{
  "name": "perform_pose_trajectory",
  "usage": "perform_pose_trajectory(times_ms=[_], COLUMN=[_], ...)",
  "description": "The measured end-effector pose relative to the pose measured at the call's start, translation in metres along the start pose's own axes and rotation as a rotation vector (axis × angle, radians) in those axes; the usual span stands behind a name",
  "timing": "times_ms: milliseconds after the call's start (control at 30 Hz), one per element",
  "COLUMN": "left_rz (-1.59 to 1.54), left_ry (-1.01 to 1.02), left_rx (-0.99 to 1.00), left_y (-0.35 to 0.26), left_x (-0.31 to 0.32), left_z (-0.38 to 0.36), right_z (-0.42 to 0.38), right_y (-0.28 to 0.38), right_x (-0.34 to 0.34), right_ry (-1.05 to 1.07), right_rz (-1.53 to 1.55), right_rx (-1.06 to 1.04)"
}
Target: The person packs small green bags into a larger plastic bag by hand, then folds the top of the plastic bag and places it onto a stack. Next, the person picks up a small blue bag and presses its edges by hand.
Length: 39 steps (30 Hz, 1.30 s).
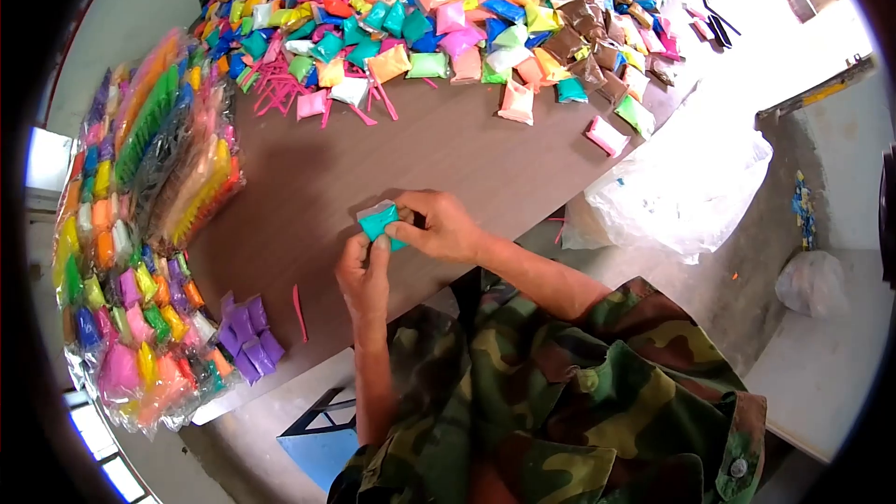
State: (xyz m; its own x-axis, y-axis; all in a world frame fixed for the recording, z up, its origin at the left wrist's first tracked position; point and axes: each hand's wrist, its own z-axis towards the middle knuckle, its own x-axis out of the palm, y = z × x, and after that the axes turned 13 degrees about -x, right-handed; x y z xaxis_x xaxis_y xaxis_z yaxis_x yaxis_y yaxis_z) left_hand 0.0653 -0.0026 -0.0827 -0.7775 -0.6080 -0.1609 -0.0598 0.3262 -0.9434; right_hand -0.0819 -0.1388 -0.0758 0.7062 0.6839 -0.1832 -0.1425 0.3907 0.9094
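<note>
A small teal packet (pixel 378 221) with a clear plastic edge is held above the brown table (pixel 308 177) between both hands. My left hand (pixel 361 266) pinches its lower side, fingers closed. From the right, my right hand (pixel 441 227) grips its edge between thumb and fingers. Whatever lies behind the fingers is hidden. A pink plastic strip (pixel 300 313) rests on the table left of my left hand, and a cluster of purple packets (pixel 249 336) lies beyond it near the edge.
A large heap of coloured packets (pixel 448 14) covers the far side, with pink plastic strips (pixel 280 84) at its left. Stacked bags of coloured packets (pixel 140 224) line the left. A clear plastic bag (pixel 672 187) hangs at the right edge. A blue stool (pixel 322 448) stands below.
</note>
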Motion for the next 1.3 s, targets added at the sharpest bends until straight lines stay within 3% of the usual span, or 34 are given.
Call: perform_pose_trajectory(times_ms=[67, 233, 400, 467, 600, 667, 733, 800, 867, 1033, 1300], left_rz=[0.132, 0.067, 0.154, 0.193, 0.249, 0.238, 0.308, 0.296, 0.392, 0.342, 0.309], left_ry=[0.042, 0.036, -0.125, -0.162, -0.166, -0.192, -0.264, -0.300, -0.415, -0.453, -0.496], left_rx=[0.023, 0.050, -0.009, 0.027, 0.099, 0.089, 0.130, 0.083, 0.268, 0.296, 0.349], left_y=[-0.007, -0.015, -0.014, 0.001, 0.002, -0.005, -0.011, 0.002, 0.012, 0.026, 0.014], left_x=[-0.001, 0.005, -0.014, -0.031, -0.040, -0.040, -0.043, -0.055, -0.062, -0.058, -0.052], left_z=[-0.002, 0.000, 0.016, 0.032, 0.047, 0.044, 0.038, 0.047, 0.054, 0.055, 0.038], right_z=[-0.001, -0.003, -0.008, -0.016, -0.023, -0.018, -0.018, -0.020, -0.026, -0.051, -0.055], right_y=[-0.004, -0.002, 0.012, 0.019, 0.006, 0.013, 0.012, 0.016, 0.023, 0.026, 0.020], right_x=[0.008, 0.005, 0.011, 0.007, 0.009, 0.010, 0.008, 0.005, 0.002, -0.013, -0.008], right_ry=[-0.094, -0.078, -0.114, -0.111, -0.159, -0.155, -0.105, -0.142, -0.142, -0.113, -0.251], right_rz=[0.044, -0.090, -0.004, -0.219, -0.300, -0.212, -0.199, -0.154, -0.169, -0.545, -0.666], right_rx=[0.024, 0.005, 0.088, -0.041, -0.295, -0.006, 0.059, 0.031, -0.016, -0.258, -0.257])
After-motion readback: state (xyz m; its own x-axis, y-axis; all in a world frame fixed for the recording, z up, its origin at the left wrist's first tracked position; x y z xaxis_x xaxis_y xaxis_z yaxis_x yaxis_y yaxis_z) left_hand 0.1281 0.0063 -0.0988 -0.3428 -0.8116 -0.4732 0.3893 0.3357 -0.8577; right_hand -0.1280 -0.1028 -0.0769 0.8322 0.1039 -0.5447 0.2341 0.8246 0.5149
